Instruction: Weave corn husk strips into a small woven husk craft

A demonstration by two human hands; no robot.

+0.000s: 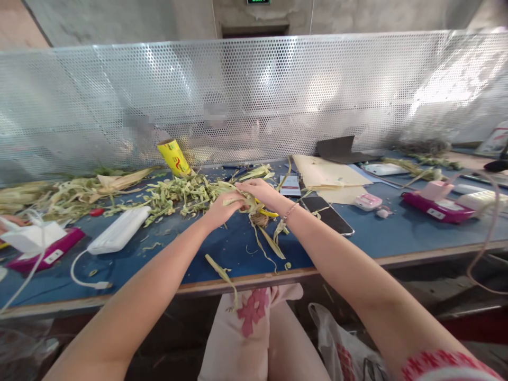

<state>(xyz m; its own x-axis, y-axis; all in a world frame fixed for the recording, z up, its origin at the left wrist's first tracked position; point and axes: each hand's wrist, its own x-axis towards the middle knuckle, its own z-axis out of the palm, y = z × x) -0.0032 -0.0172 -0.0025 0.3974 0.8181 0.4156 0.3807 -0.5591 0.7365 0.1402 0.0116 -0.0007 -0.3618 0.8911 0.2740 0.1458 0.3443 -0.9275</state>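
Both hands meet over the middle of the blue table. My left hand (pixel 228 206) is closed on a pale green, wilted plant strip (pixel 238 200). My right hand (pixel 256 189) overlaps it from the right, its fingers closed at the same strip; the fingertips are partly hidden. Just beneath the right wrist lie a yellow curved handle (pixel 270 214), its tool mostly hidden, and a brown fibrous clump (pixel 260 220). Beside my left hand spreads a heap of pale green plant scraps (pixel 178 196). Loose dry strips (pixel 272 242) trail toward the table's front edge.
A perforated metal screen (pixel 254 95) borders the back. Near it a yellow tube (pixel 174 157) leans. At left are a white power bank (pixel 119 230) and a purple power strip (pixel 50 251). At right lie a dark phone (pixel 327 214), brown paper (pixel 333 172) and another purple power strip (pixel 436 206).
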